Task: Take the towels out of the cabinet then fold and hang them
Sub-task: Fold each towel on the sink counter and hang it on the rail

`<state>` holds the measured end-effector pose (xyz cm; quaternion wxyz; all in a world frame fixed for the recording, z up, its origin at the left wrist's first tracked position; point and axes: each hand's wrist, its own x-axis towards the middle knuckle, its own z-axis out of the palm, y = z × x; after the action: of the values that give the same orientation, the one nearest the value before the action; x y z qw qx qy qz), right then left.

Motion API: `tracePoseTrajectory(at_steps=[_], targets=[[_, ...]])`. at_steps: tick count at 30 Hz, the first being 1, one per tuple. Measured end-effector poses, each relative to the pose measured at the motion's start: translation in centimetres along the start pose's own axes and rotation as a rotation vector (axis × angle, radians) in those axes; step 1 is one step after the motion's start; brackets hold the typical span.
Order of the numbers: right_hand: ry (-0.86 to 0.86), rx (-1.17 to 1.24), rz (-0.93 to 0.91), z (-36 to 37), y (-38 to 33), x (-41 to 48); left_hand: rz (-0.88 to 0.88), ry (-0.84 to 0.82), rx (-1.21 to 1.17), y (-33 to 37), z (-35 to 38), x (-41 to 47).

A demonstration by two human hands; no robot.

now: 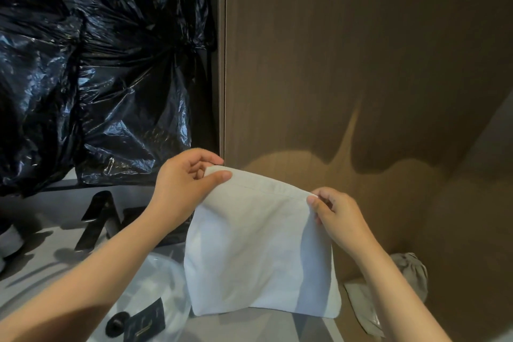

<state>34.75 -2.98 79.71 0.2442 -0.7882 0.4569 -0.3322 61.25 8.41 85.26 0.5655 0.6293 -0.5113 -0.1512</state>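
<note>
Towel (258, 253), white and already doubled, hangs in the air before the wooden panel (361, 64), above the worktop (36, 277). Left hand (186, 183) and right hand (337, 216) each pinch a top corner; its upper edge runs level between them, both equally near.

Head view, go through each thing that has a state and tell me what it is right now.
Towel: not yet hung, hanging flat from its two top corners.
Left hand: pinches the Towel's top left corner.
Right hand: pinches the Towel's top right corner.
Grey cloth: crumpled, lying by the wooden wall.
Black plastic sheet: wrinkled, spread upright at left.
</note>
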Motion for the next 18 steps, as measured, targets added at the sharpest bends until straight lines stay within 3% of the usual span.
tracePoseTrajectory(at_steps=[9, 13, 18], targets=[[-0.088, 0.303, -0.196, 2.5, -7.4, -0.9, 0.021, -0.035, -0.029, 1.3, 1.8, -1.7], [-0.112, 0.272, -0.234, 2.7, -8.5, -1.1, 0.020, -0.047, -0.079, 0.9, 1.7, -2.4], [-0.042, 0.165, -0.203, 3.0, -8.4, -1.6, -0.163, -0.294, -0.094, -1.8, 0.6, -4.1]])
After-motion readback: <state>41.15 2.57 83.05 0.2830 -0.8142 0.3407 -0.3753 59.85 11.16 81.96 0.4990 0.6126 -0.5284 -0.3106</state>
